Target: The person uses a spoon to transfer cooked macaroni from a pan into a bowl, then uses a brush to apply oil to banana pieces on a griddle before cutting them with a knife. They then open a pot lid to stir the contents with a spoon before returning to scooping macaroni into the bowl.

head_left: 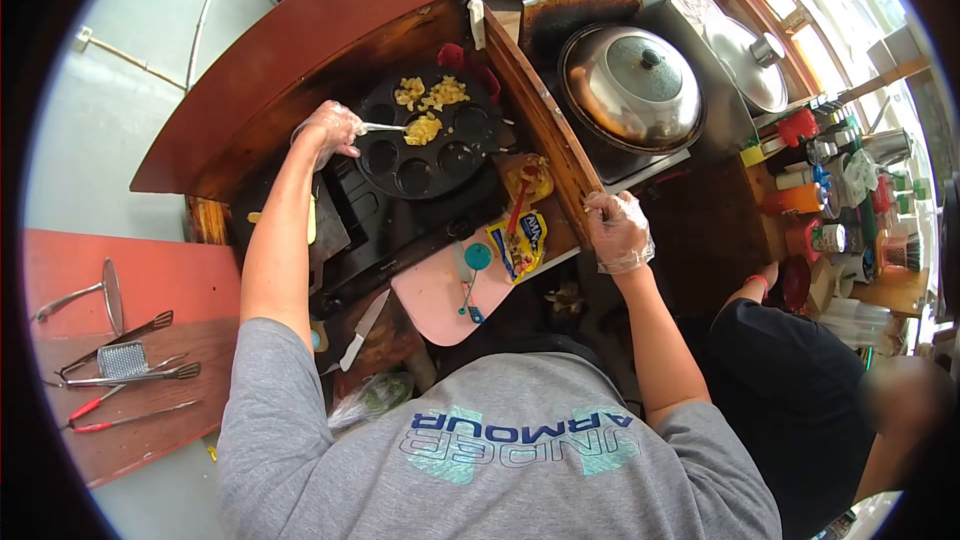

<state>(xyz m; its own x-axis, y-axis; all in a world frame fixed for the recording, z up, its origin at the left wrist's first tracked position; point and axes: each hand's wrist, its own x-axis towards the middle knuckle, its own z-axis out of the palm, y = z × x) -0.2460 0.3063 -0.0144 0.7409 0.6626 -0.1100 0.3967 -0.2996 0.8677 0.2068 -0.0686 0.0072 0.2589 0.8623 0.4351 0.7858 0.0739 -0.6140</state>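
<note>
My left hand (332, 130), in a clear plastic glove, is closed round the handle of a metal spoon (384, 127). The spoon's tip meets a yellow, chunky food portion (422, 129) on a dark pan with round wells (412, 177). Two more yellow clumps (444, 93) sit toward the pan's far side. My right hand (619, 231), also gloved, has its fingers curled over the near end of a wooden partition (545, 105), to the right of the pan. A pan handle or grip in red (452, 56) shows at the far rim.
A pink cutting board (435, 298), teal measuring scoop (478, 257), yellow packet (520, 243) and knife (364, 331) lie close to my body. Right of the partition stands a lidded wok (632, 90). Utensils (122, 361) rest at left. Another person (790, 390) is close on my right.
</note>
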